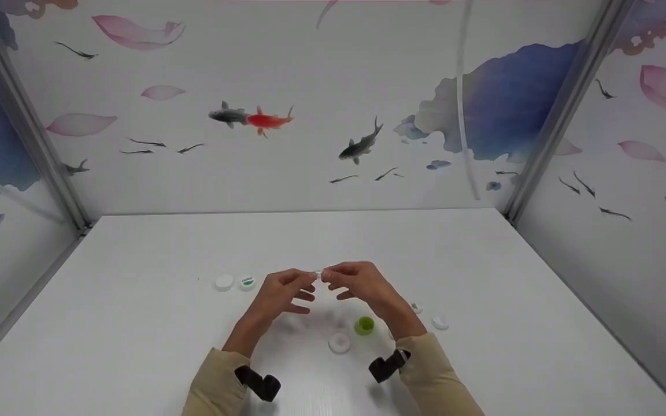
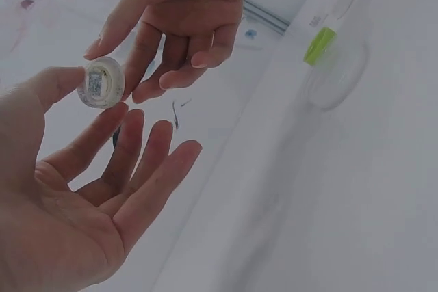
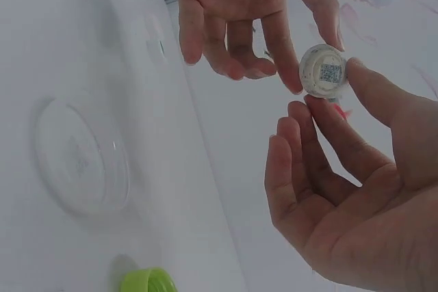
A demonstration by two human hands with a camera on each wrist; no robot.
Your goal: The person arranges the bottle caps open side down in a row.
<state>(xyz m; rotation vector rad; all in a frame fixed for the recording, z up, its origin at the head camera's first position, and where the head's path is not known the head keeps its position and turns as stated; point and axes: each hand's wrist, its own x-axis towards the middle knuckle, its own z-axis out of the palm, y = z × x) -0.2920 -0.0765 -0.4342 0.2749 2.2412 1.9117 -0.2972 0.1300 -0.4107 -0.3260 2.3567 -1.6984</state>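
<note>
Between both hands is a small round bottle cap (image 1: 318, 275), held up over the white table. In the right wrist view its hollow inner side faces the camera, and a square QR code shows inside the cap (image 3: 324, 72). The left hand (image 1: 281, 292) pinches it between thumb and index finger, its other fingers spread loosely. From the other side the right hand (image 1: 361, 281) also pinches the cap's rim with thumb and index fingertip. A green cap (image 1: 365, 326) stands on the table below the hands, with a whitish round cap (image 1: 339, 344) close beside it.
Left of the hands lie a plain white cap (image 1: 224, 282) and a cap with green print (image 1: 247, 282). Beyond the right forearm are a partly hidden cap (image 1: 417, 308) and a white cap (image 1: 440, 323). Printed panels (image 1: 310, 167) enclose the table's back and sides.
</note>
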